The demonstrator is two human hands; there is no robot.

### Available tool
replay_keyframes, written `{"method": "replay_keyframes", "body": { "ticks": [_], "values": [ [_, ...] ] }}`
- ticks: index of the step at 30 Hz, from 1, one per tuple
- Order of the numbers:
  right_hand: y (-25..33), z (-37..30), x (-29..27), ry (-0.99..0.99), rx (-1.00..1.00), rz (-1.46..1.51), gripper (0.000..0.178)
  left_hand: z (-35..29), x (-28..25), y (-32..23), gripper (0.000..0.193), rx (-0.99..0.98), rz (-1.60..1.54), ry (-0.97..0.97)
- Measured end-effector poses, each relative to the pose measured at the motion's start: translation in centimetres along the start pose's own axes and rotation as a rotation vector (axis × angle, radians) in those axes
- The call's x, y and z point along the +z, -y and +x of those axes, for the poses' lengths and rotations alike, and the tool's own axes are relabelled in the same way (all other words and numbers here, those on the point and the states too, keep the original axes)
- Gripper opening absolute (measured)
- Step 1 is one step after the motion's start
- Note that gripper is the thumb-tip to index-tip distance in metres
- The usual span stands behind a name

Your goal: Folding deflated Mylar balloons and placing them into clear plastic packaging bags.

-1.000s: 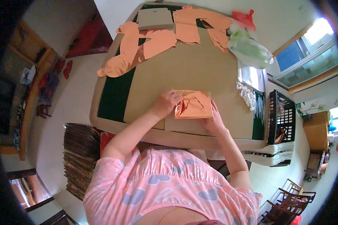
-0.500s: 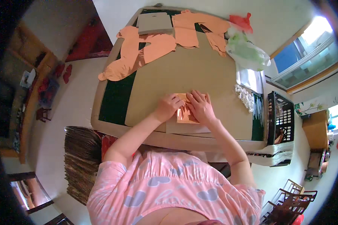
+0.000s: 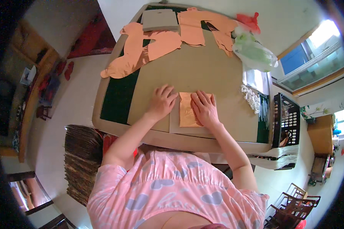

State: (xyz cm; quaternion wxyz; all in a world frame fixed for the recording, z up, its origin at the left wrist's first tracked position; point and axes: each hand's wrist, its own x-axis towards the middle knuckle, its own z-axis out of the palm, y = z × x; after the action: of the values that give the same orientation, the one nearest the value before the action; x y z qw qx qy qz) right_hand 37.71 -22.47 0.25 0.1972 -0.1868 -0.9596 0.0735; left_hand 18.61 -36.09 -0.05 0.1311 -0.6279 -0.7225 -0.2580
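Observation:
A folded copper-coloured foil piece (image 3: 186,112) lies on a pale flat sheet (image 3: 174,120) near the table's front edge. My right hand (image 3: 205,110) rests flat on the foil's right side, fingers stretched out, covering part of it. Just left of the foil, my left hand (image 3: 162,102) is apart from it, fingers loosely bent and spread, with nothing visible in them. Both the sheet and the foil are on a large brown board (image 3: 172,72). Flat copper foil shapes (image 3: 131,53), like uninflated balloons, are spread along the far side.
A grey stack of flat sheets (image 3: 160,21) sits at the far left. On the right are a green-and-white plastic bag (image 3: 254,51), a bundle of white cord (image 3: 250,99) and thin pale sticks (image 3: 263,110). A black crate (image 3: 287,120) stands beside the table's right edge.
My left hand has come off the foil and moved left, its fingers opening. My right hand has stayed on the foil, which now shows smoother and more of its left side.

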Motion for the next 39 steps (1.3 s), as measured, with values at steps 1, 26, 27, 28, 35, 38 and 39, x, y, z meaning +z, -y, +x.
{"method": "replay_keyframes", "body": {
  "ticks": [1, 26, 27, 28, 35, 38, 39],
  "values": [
    [0.0, 0.0, 0.1, -0.001, 0.002, 0.0, 0.039, 0.1, -0.1, -0.1, 0.022, -0.009, 0.011, 0.011],
    [-1.7, -1.3, -1.1, 0.174, 0.137, -0.065, 0.051, -0.6, 1.6, -4.8, 0.079, -0.135, 0.11, 0.417],
    [-1.7, -1.3, -1.1, 0.174, 0.136, -0.063, 0.051, -0.6, 1.4, -4.7, 0.079, -0.135, 0.111, 0.418],
    [-1.6, -1.3, -1.2, 0.172, 0.142, -0.086, 0.051, -0.7, 1.3, -4.6, 0.078, -0.129, 0.126, 0.429],
    [-1.9, -1.4, -1.0, 0.155, 0.141, -0.102, 0.05, -1.3, 1.1, -3.2, 0.067, -0.139, 0.188, 0.403],
    [-2.0, -1.5, -0.8, 0.157, 0.156, -0.108, 0.051, 0.1, 0.0, -4.1, 0.063, -0.292, 0.286, 0.481],
    [-1.8, -1.4, -0.8, 0.153, 0.151, -0.11, 0.051, 0.4, 0.4, -4.2, 0.063, -0.294, 0.289, 0.475]
  ]
}}
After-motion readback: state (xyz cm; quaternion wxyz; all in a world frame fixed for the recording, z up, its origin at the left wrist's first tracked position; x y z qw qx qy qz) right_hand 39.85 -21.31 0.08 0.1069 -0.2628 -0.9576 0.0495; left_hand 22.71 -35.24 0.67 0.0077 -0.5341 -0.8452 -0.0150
